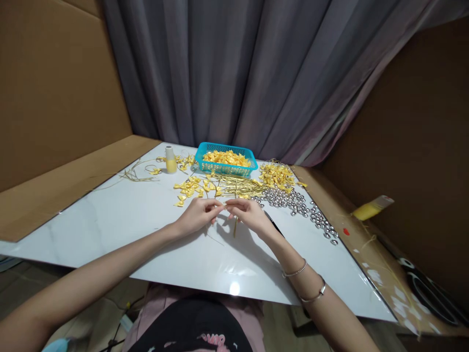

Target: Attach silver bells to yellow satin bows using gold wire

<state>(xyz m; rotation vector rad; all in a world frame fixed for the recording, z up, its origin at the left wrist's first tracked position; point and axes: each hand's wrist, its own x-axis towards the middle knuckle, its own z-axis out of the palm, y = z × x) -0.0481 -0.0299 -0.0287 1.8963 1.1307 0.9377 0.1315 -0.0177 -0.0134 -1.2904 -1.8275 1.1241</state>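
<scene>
Above the white table (139, 244), my left hand (198, 214) and my right hand (247, 214) meet fingertip to fingertip, both closed in a pinch. Whatever small piece lies between the left fingertips is too small to make out. A thin gold cord (235, 229) runs down from the fingers of my right hand. Just beyond the hands lies a bundle of gold cords (240, 186). Small yellow bows (192, 187) are scattered to its left, and a heap of silver domed pieces (287, 199) spreads to its right.
A blue basket (227, 170) of yellow bows stands at the back, beside a pile of corded bows (276, 176). A small yellow-and-white bottle (170, 160) is at the back left. Black-handled scissors (428, 293) lie right. Cardboard walls (54, 88) and a grey curtain (220, 68) enclose the table.
</scene>
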